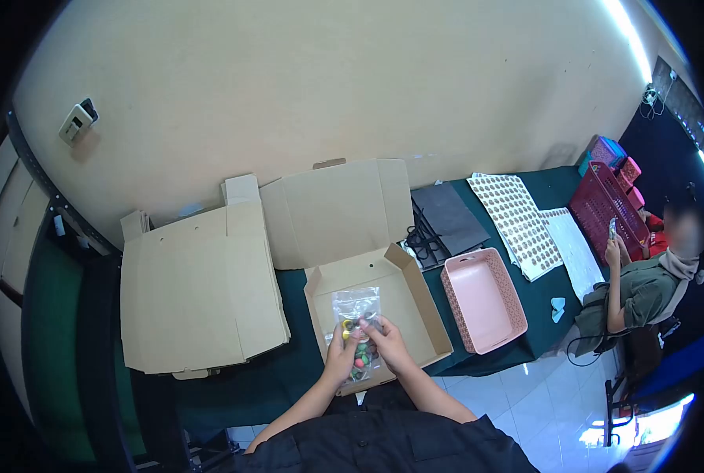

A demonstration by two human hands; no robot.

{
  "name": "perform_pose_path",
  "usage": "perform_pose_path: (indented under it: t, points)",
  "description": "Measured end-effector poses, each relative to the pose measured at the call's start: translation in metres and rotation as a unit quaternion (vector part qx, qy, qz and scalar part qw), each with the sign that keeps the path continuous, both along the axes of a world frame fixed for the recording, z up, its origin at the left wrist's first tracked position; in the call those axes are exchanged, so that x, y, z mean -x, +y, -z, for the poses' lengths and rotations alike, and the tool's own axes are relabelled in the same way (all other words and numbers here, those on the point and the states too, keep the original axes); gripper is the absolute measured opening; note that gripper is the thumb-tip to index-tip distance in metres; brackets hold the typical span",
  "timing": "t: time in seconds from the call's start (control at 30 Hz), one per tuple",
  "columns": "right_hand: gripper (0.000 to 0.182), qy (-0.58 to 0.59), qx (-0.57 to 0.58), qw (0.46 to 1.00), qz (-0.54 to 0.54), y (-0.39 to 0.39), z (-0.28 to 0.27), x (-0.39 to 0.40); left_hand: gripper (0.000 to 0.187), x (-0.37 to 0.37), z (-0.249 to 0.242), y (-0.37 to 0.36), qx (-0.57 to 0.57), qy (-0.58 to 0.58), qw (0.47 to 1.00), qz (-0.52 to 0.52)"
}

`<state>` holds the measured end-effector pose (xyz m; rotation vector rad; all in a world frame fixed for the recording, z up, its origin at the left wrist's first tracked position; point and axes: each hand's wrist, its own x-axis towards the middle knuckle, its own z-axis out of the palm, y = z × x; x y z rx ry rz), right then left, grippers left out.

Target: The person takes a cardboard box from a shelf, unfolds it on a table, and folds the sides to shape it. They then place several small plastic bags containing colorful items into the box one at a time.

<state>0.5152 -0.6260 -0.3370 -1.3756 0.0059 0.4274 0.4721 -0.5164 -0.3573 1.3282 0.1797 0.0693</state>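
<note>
A clear plastic bag [357, 303] with small colourful pieces, yellow, green, red and dark, is held above an open cardboard box [419, 303]. My left hand [341, 356] grips the bag's left side, its thumb on the front. On the right side my right hand [388, 344] holds the same bag, thumb pressed against it. The box's tall lid [336, 209] stands raised behind it, towards the wall. Both hands are close together over the front part of the box.
Flat cardboard boxes [198, 292] are stacked at left. To the right lie a pink basket [487, 303], black paper bags [454, 221], sticker sheets [517, 225] and a light blue item [557, 309]. A maroon basket [608, 209] stands near a seated person [643, 292] holding a phone.
</note>
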Motion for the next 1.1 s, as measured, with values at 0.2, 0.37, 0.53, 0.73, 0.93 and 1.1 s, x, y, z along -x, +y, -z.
perform_pose_path:
  t: [0.2,0.37,0.53,0.73,0.93,1.1]
  points:
    - [0.034,0.069,-0.017,0.989,0.129,-0.032,0.083,-0.026,0.053,0.007,0.029,0.007,0.055,0.122,0.99,0.038]
    - [0.034,0.081,0.191,0.968,0.145,-0.056,0.122,-0.037,0.07,0.017,0.107,0.008,-0.044,0.206,0.976,0.049]
    - [0.052,-0.066,0.416,0.907,-0.021,-0.053,0.146,-0.028,0.082,0.02,0.157,0.006,-0.104,0.263,0.947,0.154]
    - [0.06,-0.092,0.363,0.914,-0.156,-0.032,0.159,-0.004,0.09,0.029,0.135,0.006,-0.267,0.283,0.887,0.249]
    - [0.063,-0.072,0.365,0.924,-0.091,-0.04,0.169,-0.009,0.089,0.028,0.125,0.004,-0.299,0.293,0.868,0.266]
    - [0.074,-0.009,0.329,0.915,-0.235,-0.047,0.127,-0.004,0.089,0.024,0.126,0.007,-0.296,0.256,0.873,0.291]
